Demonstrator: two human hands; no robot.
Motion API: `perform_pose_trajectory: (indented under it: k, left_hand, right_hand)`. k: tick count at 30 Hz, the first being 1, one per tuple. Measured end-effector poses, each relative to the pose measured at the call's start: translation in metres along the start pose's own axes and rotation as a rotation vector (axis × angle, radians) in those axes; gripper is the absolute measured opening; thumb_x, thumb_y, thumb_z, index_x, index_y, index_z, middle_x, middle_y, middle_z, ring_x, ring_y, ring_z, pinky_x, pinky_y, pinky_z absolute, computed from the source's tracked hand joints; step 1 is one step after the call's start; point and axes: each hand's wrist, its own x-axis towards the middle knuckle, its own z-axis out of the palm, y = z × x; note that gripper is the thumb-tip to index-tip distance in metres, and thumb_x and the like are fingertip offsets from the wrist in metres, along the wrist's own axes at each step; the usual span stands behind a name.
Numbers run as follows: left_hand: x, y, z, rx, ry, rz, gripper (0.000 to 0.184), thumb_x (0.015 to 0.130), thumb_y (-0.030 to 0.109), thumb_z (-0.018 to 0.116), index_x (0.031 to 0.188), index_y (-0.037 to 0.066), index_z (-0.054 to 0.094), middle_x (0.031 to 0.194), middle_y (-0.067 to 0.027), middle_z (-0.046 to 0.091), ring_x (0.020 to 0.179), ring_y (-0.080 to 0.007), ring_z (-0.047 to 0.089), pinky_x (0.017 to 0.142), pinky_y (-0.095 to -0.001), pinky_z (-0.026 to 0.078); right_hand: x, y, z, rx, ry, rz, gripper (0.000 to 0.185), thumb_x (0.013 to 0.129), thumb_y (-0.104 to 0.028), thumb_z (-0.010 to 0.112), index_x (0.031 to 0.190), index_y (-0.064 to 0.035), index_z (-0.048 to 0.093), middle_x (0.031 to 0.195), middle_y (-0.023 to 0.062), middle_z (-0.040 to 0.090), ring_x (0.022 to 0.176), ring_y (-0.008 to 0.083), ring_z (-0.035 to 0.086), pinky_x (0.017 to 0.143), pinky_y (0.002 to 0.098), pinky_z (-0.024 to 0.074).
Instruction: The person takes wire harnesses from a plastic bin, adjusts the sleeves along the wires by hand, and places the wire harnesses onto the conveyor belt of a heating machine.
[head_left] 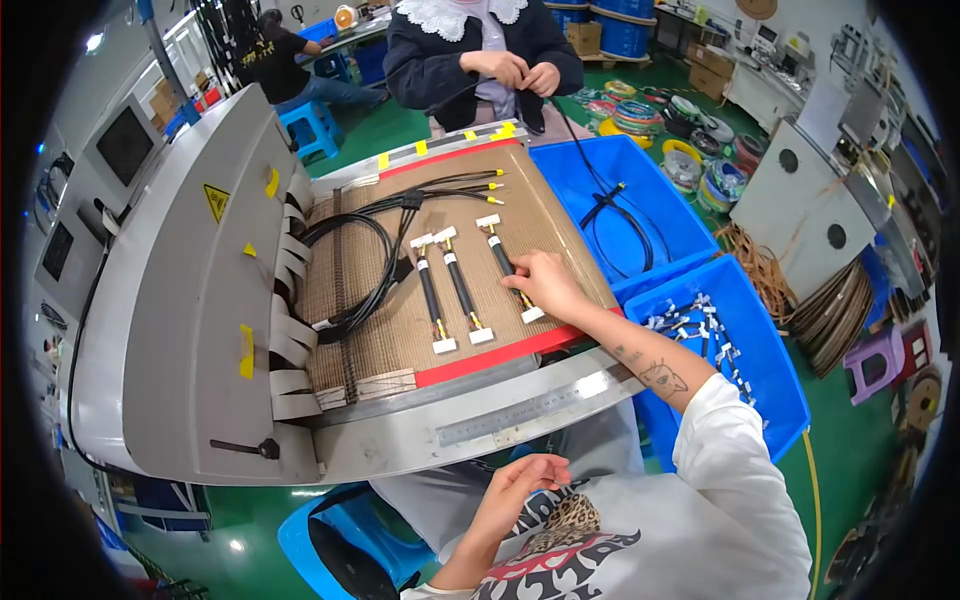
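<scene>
My right hand (543, 283) pinches the lower part of a short black cable (500, 256) with white connectors at both ends, lying on the brown mesh belt (400, 342). Two similar short cables, one on the left (430, 292) and one in the middle (461, 286), lie side by side to its left. My left hand (517, 486) hovers over my lap, in front of the machine's metal edge, with its fingers curled together; whether anything small is between them cannot be made out. A coiled black cable bundle (385, 235) with yellow-tipped ends lies further left on the belt.
The grey machine housing (170, 300) with hanging strips borders the belt's left side. At the right stand a blue bin (790, 400) of connector cables and another blue bin (560, 160) with black cable. Across the belt, a person (480, 60) holds a black cable.
</scene>
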Motion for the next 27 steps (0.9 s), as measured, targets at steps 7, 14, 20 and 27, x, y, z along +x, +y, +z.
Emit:
perform_pose_trajectory:
  k: [7,14,20,27]
  left_hand:
    - [-0.001,0.001,0.002,-0.004,0.047,-0.032,0.032,0.090,0.020,0.040,0.100,-0.007,0.053,0.088,-0.0124,0.058,0.085,-0.0171,0.055,0.076,-0.0261,0.042]
    - [0.001,0.000,-0.002,0.023,0.045,0.023,0.033,0.089,0.024,0.041,0.097,-0.006,0.054,0.086,-0.0126,0.059,0.082,-0.0168,0.056,0.074,-0.0266,0.043]
    - [0.003,-0.001,-0.001,0.024,0.054,-0.020,0.033,0.090,0.024,0.040,0.100,-0.004,0.055,0.087,-0.0099,0.059,0.083,-0.0138,0.055,0.075,-0.0246,0.042]
    - [0.007,-0.001,-0.002,0.050,0.011,0.000,0.033,0.090,0.023,0.039,0.102,-0.003,0.054,0.089,-0.0087,0.059,0.085,-0.0134,0.055,0.075,-0.0247,0.041]
  right_hand:
    - [0.001,-0.005,0.006,0.053,-0.014,0.098,0.025,0.072,-0.024,0.062,0.072,0.0010,0.060,0.061,0.0174,0.057,0.064,0.0336,0.058,0.060,0.0412,0.0448]
    - [-0.007,-0.045,-0.026,-0.226,0.071,0.058,0.060,0.080,-0.029,0.053,0.131,-0.0137,0.027,0.102,0.0168,0.047,0.082,0.0361,0.054,0.069,0.0420,0.0436]
    - [-0.022,-0.034,-0.038,-0.081,0.052,-0.121,0.048,0.076,-0.023,0.058,0.119,-0.0090,0.041,0.096,0.0155,0.048,0.088,0.0328,0.051,0.073,0.0406,0.0428]
    - [-0.047,-0.018,-0.028,-0.252,-0.176,-0.314,0.041,0.069,-0.017,0.065,0.107,-0.0077,0.052,0.090,0.0091,0.052,0.087,0.0250,0.052,0.073,0.0341,0.0440]
